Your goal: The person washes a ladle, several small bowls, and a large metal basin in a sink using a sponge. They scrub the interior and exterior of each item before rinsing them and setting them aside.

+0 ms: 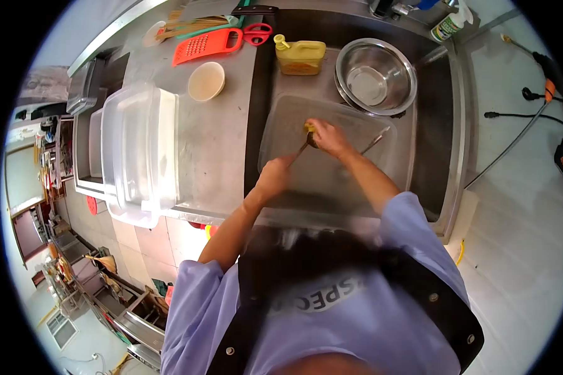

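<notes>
On the steel counter to my left, I see a red grater just beside red-handled scissors, with a small pale bowl near them. Clear plastic containers sit farther left; off to my right is a spray bottle.

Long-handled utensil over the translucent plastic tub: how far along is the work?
Done: the left hand has the utensil gripped; nothing looks clearly finished. In hand: the right hand holds a small yellow item against the utensil's dark head. Left, perhaps: the slim metal utensil in the tub, untouched.
</notes>
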Available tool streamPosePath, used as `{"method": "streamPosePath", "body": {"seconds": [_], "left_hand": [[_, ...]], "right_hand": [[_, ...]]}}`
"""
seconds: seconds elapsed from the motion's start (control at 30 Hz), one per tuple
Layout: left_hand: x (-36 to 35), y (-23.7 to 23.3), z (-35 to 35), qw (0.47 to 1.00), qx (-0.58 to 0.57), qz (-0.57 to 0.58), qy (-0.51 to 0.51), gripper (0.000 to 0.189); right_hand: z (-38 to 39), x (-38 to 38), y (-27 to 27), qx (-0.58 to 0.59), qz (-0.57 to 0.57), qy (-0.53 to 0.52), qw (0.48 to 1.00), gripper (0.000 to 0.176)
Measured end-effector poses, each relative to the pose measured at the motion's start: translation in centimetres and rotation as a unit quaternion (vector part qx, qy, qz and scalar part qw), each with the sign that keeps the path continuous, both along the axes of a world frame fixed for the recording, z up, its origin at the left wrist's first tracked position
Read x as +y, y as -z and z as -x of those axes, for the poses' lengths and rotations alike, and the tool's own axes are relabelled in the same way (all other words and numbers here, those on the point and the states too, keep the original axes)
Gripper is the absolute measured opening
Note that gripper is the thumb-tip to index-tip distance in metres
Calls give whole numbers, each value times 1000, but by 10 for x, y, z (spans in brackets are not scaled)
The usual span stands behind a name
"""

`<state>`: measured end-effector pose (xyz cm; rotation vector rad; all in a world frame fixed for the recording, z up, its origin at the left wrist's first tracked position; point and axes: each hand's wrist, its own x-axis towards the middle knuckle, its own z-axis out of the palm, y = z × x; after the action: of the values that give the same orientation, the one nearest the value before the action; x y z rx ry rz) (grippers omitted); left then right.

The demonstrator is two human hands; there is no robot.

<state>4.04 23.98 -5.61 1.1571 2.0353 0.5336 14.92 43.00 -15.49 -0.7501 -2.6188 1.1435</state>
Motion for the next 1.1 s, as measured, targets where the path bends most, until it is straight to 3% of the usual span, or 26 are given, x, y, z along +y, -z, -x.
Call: {"method": "streamPosePath", "body": {"seconds": [0.13, 0.23, 0.33, 0.43, 0.53, 0.63, 0.73, 0.83, 0.9, 0.93, 0.97, 1.0, 1.07, 1.1], "left_hand": [[-6, 6, 1, 983, -162, 50, -78, 45], [-12, 27, -16, 978, -169, 29, -121, 46], [-16, 32, -22, 980, -150, 18, -132, 46], [-23, 33, -17, 976, -167, 1, -142, 46], [-20, 35, -22, 976, -156, -23, -153, 46], [-4, 47, -34, 980, -21, -161, -119, 48], [3, 43, -34, 973, -113, -103, -171, 55], [10, 39, -16, 981, -84, -91, -152, 63], [32, 12, 12, 940, 10, -279, -194, 70], [44, -15, 25, 943, -72, -218, -241, 71], [52, -2, 43, 941, -82, -246, -216, 65], [60, -14, 54, 951, -145, -206, -177, 48], [66, -40, 56, 987, -22, -86, -131, 31], [65, -45, 56, 985, 5, -108, -137, 30]], "right_hand": [[-4, -15, -5, 4, 101, 214, 972, 34], [7, -38, 13, 14, 101, 414, 905, 36], [9, -51, 15, 56, 147, 486, 860, 34], [10, -53, 20, 161, 246, 492, 819, 30], [23, -58, -19, 180, 476, 533, 676, 25], [34, -56, -45, 196, 691, 464, 518, 22], [39, -52, -39, 274, 753, 350, 485, 21], [37, -41, -53, 266, 658, 260, 655, 17], [38, -45, -73, 267, 556, 246, 748, 17], [35, -49, -78, 260, 500, 242, 790, 18], [33, -48, -67, 218, 451, 191, 844, 25], [32, -52, -64, 211, 417, 178, 866, 28], [34, -59, -61, 202, 350, 145, 903, 33], [29, -59, -54, 161, 280, 116, 939, 36]]}}
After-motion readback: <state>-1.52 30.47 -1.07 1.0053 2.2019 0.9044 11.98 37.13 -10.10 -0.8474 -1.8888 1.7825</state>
